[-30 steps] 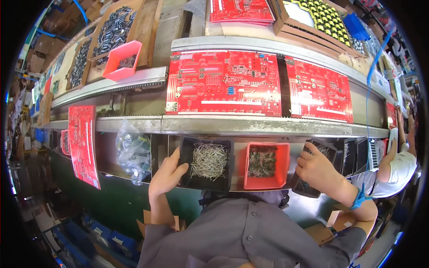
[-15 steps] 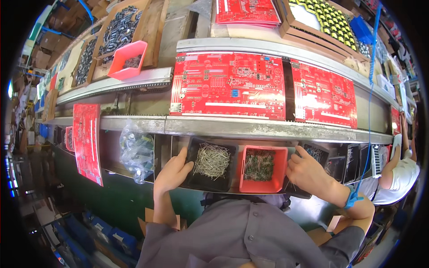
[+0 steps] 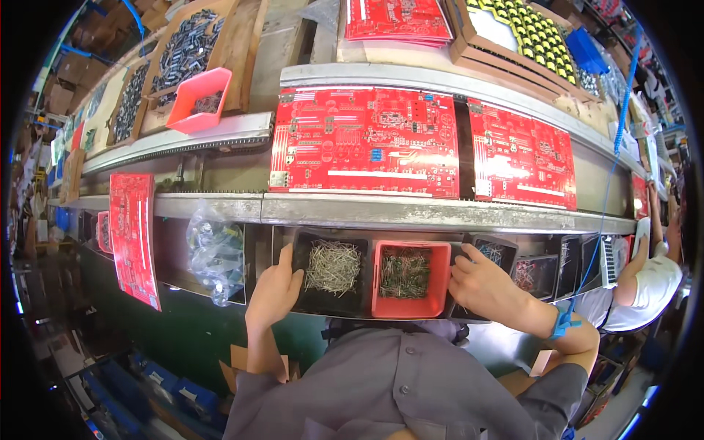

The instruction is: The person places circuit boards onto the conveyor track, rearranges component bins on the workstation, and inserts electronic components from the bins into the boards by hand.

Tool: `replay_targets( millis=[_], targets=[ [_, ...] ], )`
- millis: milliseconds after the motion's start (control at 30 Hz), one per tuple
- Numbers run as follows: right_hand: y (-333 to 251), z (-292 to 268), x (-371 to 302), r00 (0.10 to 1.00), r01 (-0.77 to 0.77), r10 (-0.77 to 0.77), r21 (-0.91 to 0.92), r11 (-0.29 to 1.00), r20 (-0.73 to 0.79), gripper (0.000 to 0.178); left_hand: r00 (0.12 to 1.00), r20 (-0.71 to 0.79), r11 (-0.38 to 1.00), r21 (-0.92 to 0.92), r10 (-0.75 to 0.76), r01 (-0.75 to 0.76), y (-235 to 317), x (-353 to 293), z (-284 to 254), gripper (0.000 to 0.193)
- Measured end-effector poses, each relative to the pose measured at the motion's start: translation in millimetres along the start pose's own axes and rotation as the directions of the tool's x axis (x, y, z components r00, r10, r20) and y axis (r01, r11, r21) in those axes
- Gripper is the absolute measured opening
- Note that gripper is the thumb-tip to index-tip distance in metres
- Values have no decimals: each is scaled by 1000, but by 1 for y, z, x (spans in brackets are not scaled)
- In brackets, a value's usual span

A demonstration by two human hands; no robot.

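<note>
My left hand is at the left wall of a black bin, its thumb and forefinger at the rim. Thin silvery leaded parts are heaped in that bin. Against its right side stands a red bin holding darker leaded parts. My right hand is curled between the red bin and another black bin, closed at that bin's left edge. Its fingertips are partly hidden, as is much of the bin beneath.
Two red circuit boards lie on the rail conveyor ahead. A clear plastic bag and an upright red board are at left. Component trays stand beyond. A blue coiled cord hangs at right, near another person.
The bins and both my hands have shifted a little to the left relative to the conveyor. The whole view has also slid slightly. The boards stay in place on the rails.
</note>
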State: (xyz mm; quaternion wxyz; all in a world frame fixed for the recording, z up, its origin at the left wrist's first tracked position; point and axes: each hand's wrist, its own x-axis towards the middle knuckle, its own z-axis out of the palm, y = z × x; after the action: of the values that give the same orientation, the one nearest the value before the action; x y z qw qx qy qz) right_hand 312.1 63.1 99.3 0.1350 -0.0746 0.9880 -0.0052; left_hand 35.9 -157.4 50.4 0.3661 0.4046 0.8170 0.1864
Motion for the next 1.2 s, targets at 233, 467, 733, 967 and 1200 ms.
replay_targets(
  millis=[233,467,733,967,1200],
  targets=[
    [2,9,-3,999,10,-11,14,1000,45,9,999,-31,999,-33,34,-35,-4,-3,6,49],
    [4,32,-5,1000,1,-1,33,999,-3,11,998,-38,993,-95,59,-62,-5,-3,7,51],
    [1,38,-9,990,-94,104,98,991,-99,18,987,-83,983,-106,141,-150,-7,-7,7,51],
    [-9,42,-23,890,-278,335,214,936,-309,27,984,-32,981,-82,176,-178,-4,-3,8,52],
    [-32,44,-21,684,-427,581,403,810,-441,30,993,-110,994,-96,41,-52,-8,-15,-3,56]
  ],
)
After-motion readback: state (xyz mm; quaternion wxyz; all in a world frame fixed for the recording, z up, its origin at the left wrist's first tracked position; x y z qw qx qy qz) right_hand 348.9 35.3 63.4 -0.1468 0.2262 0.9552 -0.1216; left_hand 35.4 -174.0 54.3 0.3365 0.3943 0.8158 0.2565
